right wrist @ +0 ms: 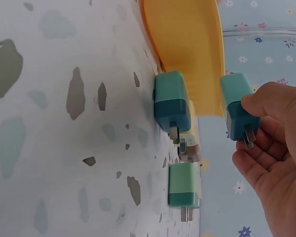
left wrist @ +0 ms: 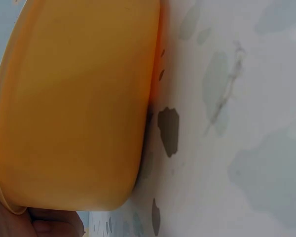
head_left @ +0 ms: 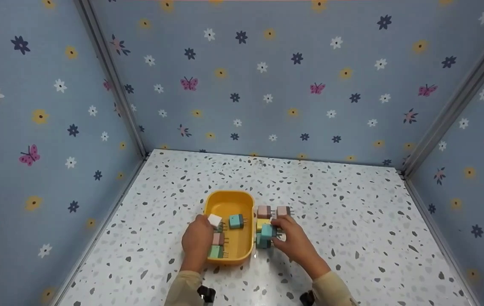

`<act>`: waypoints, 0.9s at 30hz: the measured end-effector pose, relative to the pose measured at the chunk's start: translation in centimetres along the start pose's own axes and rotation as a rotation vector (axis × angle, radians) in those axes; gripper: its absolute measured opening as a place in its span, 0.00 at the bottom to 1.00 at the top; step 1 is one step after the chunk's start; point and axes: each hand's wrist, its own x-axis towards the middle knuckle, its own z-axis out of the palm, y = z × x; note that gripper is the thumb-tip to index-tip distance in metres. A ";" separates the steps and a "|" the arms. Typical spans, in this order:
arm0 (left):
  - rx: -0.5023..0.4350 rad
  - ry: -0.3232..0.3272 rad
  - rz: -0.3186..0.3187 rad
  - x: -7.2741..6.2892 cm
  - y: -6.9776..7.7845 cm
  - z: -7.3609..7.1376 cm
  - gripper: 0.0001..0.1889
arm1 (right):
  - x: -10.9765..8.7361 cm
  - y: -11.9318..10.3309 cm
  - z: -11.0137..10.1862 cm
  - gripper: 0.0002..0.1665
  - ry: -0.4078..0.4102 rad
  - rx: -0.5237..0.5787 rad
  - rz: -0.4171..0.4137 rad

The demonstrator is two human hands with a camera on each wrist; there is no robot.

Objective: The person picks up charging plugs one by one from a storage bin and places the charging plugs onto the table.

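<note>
My left hand [head_left: 196, 241] grips the left rim of a yellow plastic container [head_left: 238, 246]; in the left wrist view its fingers [left wrist: 56, 224] curl at the rim. Above the table, just right of the container, my right hand [head_left: 295, 242] pinches a teal charger plug [head_left: 269, 231] between thumb and fingers, metal prongs pointing away from the container. Inside the container lie a blue plug [head_left: 236, 221], a white one [head_left: 214, 220], a pink one [head_left: 217, 239] and a green one [head_left: 216, 251]. Another teal plug [right wrist: 171, 101] sits on the table below the held one.
Beside the container's right wall, a yellow plug [head_left: 263, 224] and two pink plugs, one nearer [head_left: 263, 211] and one farther right [head_left: 283, 211], stand on the speckled table [head_left: 344, 212]. A light green plug [right wrist: 183, 183] shows there too. Flower-patterned walls [head_left: 267, 85] enclose the table.
</note>
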 end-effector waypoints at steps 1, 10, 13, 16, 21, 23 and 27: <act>-0.001 0.002 0.003 0.0 0.0 0.0 0.22 | 0.0 0.1 0.0 0.26 -0.002 0.004 -0.001; -0.032 -0.018 -0.025 -0.3 0.1 0.0 0.21 | -0.3 1.4 0.0 0.26 -0.010 0.002 0.039; -0.030 -0.016 -0.025 -0.3 0.2 -0.1 0.22 | -0.3 1.8 0.1 0.26 -0.007 -0.003 0.054; -0.022 -0.012 -0.025 -0.1 0.1 -0.2 0.22 | -0.3 2.1 0.1 0.27 -0.006 -0.008 0.076; -0.024 -0.021 -0.030 0.0 0.1 -0.1 0.23 | -0.3 2.5 0.2 0.28 -0.003 -0.019 0.100; -0.029 -0.024 -0.032 0.1 0.1 -0.1 0.22 | -0.4 2.7 0.2 0.28 -0.001 -0.023 0.105; -0.024 -0.017 -0.009 0.0 -0.1 -0.1 0.22 | -0.5 3.2 0.2 0.28 0.013 -0.040 0.099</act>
